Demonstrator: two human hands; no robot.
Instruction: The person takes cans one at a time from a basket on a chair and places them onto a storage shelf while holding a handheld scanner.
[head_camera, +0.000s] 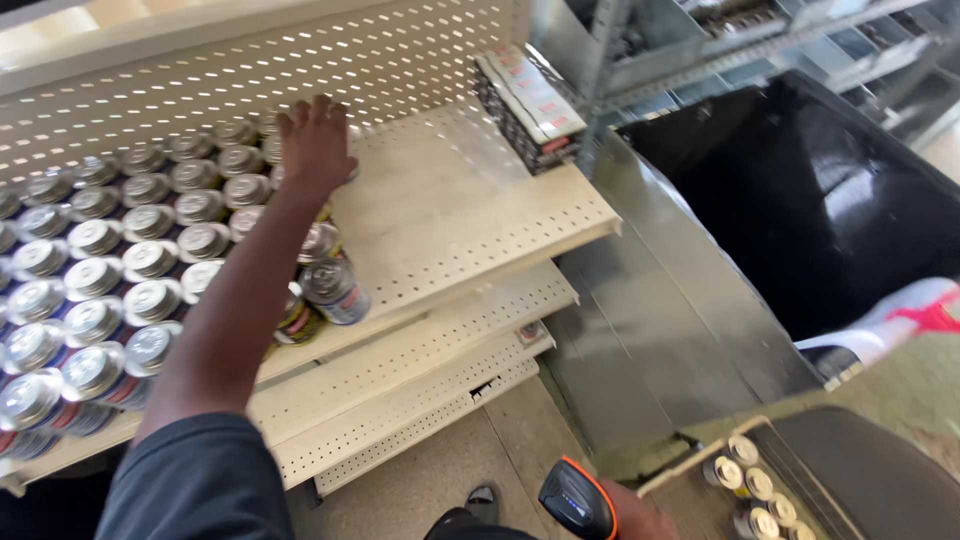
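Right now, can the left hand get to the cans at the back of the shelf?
Probably yes. The left hand is already stretched over the back cans by the pegboard, and nothing stands between them.

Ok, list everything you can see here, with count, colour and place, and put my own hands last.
Cans: dozens, silver lids, in rows on the left of the top shelf.
Shelves: several tiers, cream perforated metal, centre.
Flat packs: a small stack, white with red, leaning at the back right of the top shelf.
Box of cans: one, cardboard, bottom right on the floor.
Scanner: one, black with orange trim, bottom centre.
Bin: one, black, right.
Left hand: on the back-row cans, fingers spread.
Right hand: holding the scanner.
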